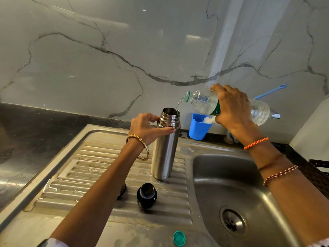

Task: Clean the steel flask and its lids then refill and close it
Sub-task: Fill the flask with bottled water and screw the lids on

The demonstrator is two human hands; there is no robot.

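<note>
The steel flask (164,150) stands upright and uncapped on the ribbed drainboard (85,177). My left hand (146,128) grips its neck. My right hand (231,107) holds a clear plastic water bottle (201,101) tilted to the left, and a thin stream of water runs from its mouth into the flask. A black inner lid (146,195) lies on the drainboard in front of the flask. A second dark lid (122,191) is mostly hidden behind my left forearm.
The bottle's green cap (179,238) lies near the front edge. The sink basin (213,184) with its drain is to the right. A blue cup (198,128) holding a brush with a blue handle (270,91) stands by the marble wall. Dark countertop lies to the left.
</note>
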